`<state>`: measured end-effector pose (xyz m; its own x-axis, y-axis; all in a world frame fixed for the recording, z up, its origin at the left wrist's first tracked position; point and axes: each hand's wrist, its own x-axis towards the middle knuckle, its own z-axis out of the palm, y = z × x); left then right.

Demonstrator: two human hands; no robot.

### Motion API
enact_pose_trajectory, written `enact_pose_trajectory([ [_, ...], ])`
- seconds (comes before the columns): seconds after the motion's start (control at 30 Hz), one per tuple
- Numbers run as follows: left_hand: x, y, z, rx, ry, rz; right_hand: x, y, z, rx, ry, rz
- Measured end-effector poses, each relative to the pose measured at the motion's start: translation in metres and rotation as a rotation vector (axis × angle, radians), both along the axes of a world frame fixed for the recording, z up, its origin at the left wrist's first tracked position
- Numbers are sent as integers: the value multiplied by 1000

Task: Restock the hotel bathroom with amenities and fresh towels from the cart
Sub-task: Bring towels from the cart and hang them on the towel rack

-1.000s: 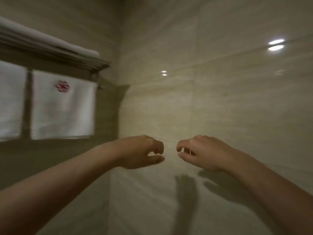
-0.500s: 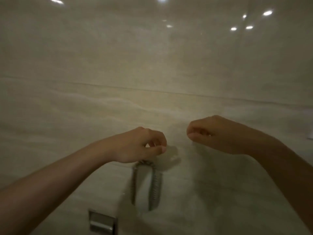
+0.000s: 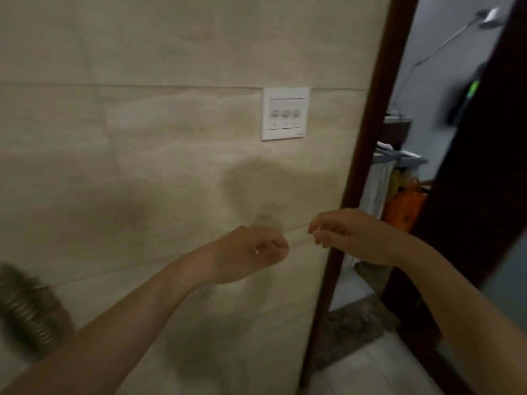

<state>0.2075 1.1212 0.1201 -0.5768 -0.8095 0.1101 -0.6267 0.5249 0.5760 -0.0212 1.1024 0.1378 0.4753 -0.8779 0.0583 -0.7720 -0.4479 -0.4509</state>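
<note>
Smooth, faintly veined beige tiles cover the wall (image 3: pixel 142 143); a white square switch plate (image 3: pixel 286 113) with three round buttons sits flat on it; a ribbed metal hose (image 3: pixel 25 306) blurs at lower left. The left hand (image 3: pixel 251 255) and right hand (image 3: pixel 345 238) hover near each other, not touching, each curled into a loose fist around nothing visible. A dark wooden door frame (image 3: pixel 368 138) partly hides the cart (image 3: pixel 405 161) beyond; pale cloth (image 3: pixel 379 189) and an orange bag (image 3: pixel 405 209) hang there.

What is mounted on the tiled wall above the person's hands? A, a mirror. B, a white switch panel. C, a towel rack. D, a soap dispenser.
B: a white switch panel with three round buttons is set in the beige tiled wall, left of the dark door frame.
</note>
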Motion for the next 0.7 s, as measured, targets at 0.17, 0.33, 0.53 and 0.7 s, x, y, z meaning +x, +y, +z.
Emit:
enact_pose_trajectory([
  [0.17,-56,-46,-27,137,110,-167,-53,-22,-23,38,-45,-140],
  [0.33,-100,-100,-68,286,167,-218,-102,-36,-51,100,4,-251],
  [0.53,-170,-143,-95,382,162,-332,-151,-34,-74,179,6,-489],
  [0.7,-223,-169,-111,429,166,-431,-196,-34,-98,166,-69,-644],
])
